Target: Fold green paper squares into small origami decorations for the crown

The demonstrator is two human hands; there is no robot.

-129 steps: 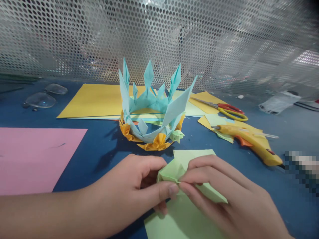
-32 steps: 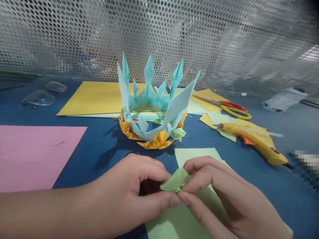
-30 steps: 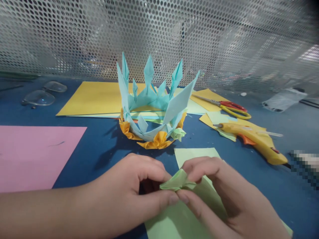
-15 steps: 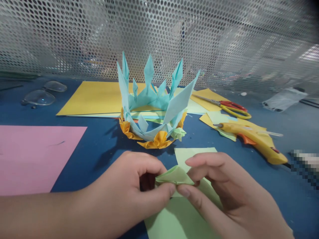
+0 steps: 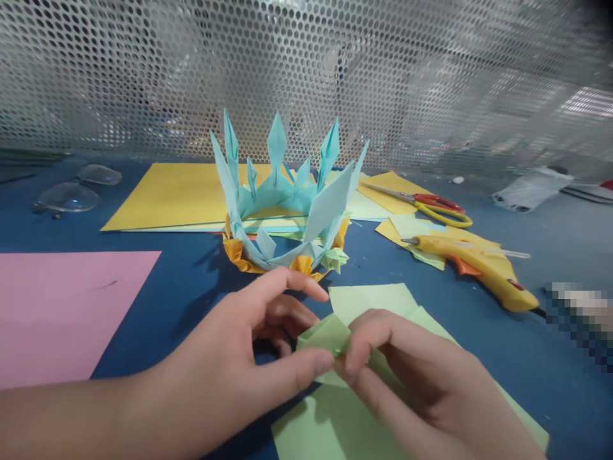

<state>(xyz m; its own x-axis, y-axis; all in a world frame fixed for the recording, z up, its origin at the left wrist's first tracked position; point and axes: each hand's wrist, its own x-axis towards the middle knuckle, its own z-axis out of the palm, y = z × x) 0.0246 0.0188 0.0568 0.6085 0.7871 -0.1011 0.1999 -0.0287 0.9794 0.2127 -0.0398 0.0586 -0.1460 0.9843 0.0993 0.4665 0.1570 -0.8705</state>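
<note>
A small folded piece of light green paper (image 5: 322, 337) is held between my two hands, above green paper sheets (image 5: 330, 418). My left hand (image 5: 258, 345) has its thumb along the near side of the folded paper and its index finger lifted off; its other fingers are partly hidden behind. My right hand (image 5: 412, 377) pinches the right end between thumb and bent index finger. Just beyond my hands stands a light blue paper crown (image 5: 330, 199) with tall points, orange folded paper flowers (image 5: 235, 252) and a small green folded piece (image 5: 335, 259) around its base.
Yellow sheets (image 5: 167, 198) lie behind the crown, a pink sheet (image 5: 71, 306) at left. On the right are scissors (image 5: 433, 206), paper scraps (image 5: 393, 233) and a yellow glue gun (image 5: 479, 262). Glasses (image 5: 67, 197) rest at back left. A perforated metal panel (image 5: 167, 76) closes the back.
My left index finger has lifted away from the folded paper. My right index finger has curled down onto its right end. The view has shifted slightly.
</note>
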